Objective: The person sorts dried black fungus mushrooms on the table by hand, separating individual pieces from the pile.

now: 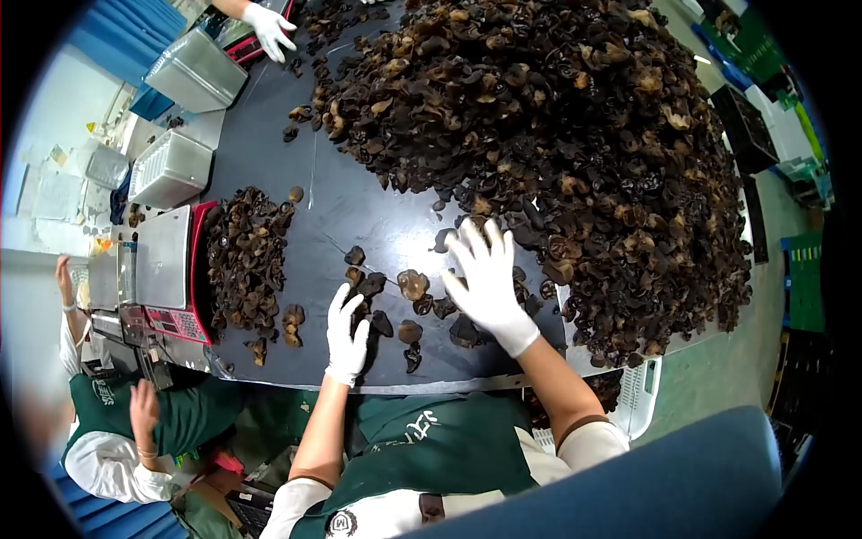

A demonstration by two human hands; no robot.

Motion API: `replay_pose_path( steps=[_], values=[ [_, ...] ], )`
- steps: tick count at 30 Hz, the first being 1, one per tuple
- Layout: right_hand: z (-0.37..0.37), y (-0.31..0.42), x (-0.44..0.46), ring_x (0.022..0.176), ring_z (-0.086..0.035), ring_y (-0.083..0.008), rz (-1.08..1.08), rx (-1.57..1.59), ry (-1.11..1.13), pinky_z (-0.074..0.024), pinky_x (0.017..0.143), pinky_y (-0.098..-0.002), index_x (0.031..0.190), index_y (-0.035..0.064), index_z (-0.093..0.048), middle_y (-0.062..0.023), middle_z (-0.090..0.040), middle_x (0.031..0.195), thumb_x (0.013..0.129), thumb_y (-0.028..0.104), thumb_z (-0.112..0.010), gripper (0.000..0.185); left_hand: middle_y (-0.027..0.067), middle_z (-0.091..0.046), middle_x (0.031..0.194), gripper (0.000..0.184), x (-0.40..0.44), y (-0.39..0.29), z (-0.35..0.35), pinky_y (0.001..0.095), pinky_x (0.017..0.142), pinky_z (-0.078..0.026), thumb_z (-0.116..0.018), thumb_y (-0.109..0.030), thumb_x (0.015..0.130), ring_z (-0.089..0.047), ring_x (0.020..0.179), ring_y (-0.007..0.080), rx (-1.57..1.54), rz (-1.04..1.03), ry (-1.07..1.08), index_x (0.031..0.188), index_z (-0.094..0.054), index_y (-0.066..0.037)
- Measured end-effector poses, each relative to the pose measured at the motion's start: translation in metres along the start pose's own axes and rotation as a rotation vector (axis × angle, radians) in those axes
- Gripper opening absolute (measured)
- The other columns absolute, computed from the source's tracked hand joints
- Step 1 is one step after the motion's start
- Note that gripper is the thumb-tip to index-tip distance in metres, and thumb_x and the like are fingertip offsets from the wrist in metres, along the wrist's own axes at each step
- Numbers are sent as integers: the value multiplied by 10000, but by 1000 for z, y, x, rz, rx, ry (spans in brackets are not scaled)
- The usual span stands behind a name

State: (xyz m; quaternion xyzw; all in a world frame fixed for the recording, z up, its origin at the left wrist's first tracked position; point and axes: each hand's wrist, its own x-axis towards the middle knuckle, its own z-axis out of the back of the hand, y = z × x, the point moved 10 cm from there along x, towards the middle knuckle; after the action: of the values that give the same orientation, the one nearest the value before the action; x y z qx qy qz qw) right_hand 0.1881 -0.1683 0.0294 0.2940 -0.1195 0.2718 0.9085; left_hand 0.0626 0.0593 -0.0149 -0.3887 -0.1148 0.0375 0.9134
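Note:
White-gloved, my right hand (489, 283) is spread open above the dark table, palm down, close to the near edge of a big heap of wood ear mushrooms (539, 99). My left hand (345, 340), also gloved in white, has its fingers stretched out beside a dark wood ear piece (371, 285); whether it touches it I cannot tell. Between the hands lie several loose pieces, among them a brown translucent one (413, 285) and a darker one (409, 332). A smaller pile of wood ears (247, 260) lies to the left.
A red scale (199, 269) with a metal top stands at the table's left side. Beyond it are a clear plastic bin (171, 168) and a larger one (197, 72). A co-worker's gloved hand (268, 30) is at the far left; another person (135, 422) is at lower left.

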Motion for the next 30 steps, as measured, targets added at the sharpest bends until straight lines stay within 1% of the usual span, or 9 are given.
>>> replay_pose_path(
  steps=[4,6,7,13,16,20,22,26,30],
  values=[
    [-52,12,26,1434,-251,-511,-23,-251,208,-128,1143,-702,1457,68,-458,-246,-388,1521,927,478,-567,679,196,-424,1494,441,-5,7,1,442,1147,-349,-544,-73,895,-428,1369,358,-120,35,-112,1336,-559,-43],
    [-77,50,8,1419,-286,-499,115,-100,267,-181,1155,-662,1420,49,-474,-252,-397,1498,902,463,-591,673,185,-403,1504,421,-2,12,5,434,1147,-356,-504,-82,930,-421,1376,341,-143,83,-177,1346,-555,-41],
    [-86,71,5,1404,-314,-489,88,126,539,-230,1152,-626,1400,29,-481,-257,-413,1481,880,434,-623,674,176,-394,1503,397,1,12,7,425,1138,-374,-487,-103,968,-417,1379,328,-103,64,-172,1354,-551,-39],
    [-58,146,-53,1367,-382,-449,419,179,444,-265,1139,-604,1383,20,-496,-229,-431,1480,863,428,-662,682,150,-384,1557,395,36,26,19,460,1194,-237,-471,-246,1019,-326,1440,362,105,25,-172,1365,-580,-89],
    [-19,107,-22,1193,-514,-377,225,223,470,-405,1014,-498,1327,42,-538,-194,-541,1317,826,370,-701,620,166,-448,1499,428,54,19,6,481,1147,-279,-581,-234,937,-397,1367,380,205,-67,-54,1344,-598,-104],
    [31,30,-29,1037,-585,-330,2,86,127,-470,892,-425,1218,41,-605,-154,-606,1166,754,220,-785,528,139,-496,1459,499,49,-39,-28,539,1149,-273,-722,-330,822,-386,1378,398,184,-280,258,1277,-648,-140],
    [24,13,-45,1027,-588,-324,-30,96,199,-473,879,-424,1194,53,-617,-136,-620,1148,753,198,-791,496,105,-548,1407,422,38,-44,-39,541,1112,-325,-724,-300,812,-426,1337,395,284,-329,250,1204,-687,-147],
    [8,24,-55,911,-628,-297,35,167,273,-498,824,-394,1167,79,-636,-105,-660,1063,784,112,-750,401,99,-593,1367,309,43,-15,-9,486,1091,-357,-585,-160,913,-459,1306,406,254,-94,127,1202,-689,-140],
    [-20,72,-37,801,-605,-285,227,-57,253,-495,726,-405,1199,99,-638,-105,-670,1083,806,49,-620,397,128,-614,1361,283,10,32,53,379,1118,-385,-522,-77,987,-548,1285,303,-207,228,-124,1225,-673,-43]
  ],
)
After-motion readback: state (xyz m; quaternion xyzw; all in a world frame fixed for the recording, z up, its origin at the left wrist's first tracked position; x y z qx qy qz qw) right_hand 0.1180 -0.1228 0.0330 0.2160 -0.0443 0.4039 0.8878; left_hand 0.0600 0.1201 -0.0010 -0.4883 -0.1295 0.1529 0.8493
